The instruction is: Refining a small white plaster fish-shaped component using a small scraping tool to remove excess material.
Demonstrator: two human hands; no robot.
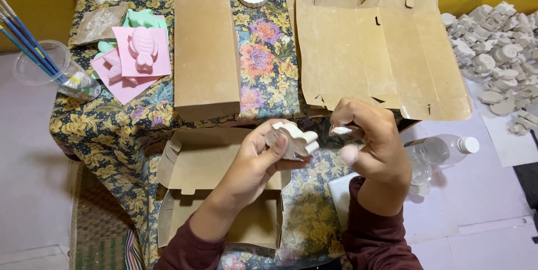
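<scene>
While the left hand grips a white plaster figure above the open brown box, which holds nothing visible, the right hand pinches a small white piece beside it. On the worktop, a clear cup holds blue paintbrushes.

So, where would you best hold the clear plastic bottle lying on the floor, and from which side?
Take the clear plastic bottle around its middle body, coming from above. It lies on its side with the white cap pointing right, so the round body gives fingers two opposite sides. The right hand is nearest.
</scene>
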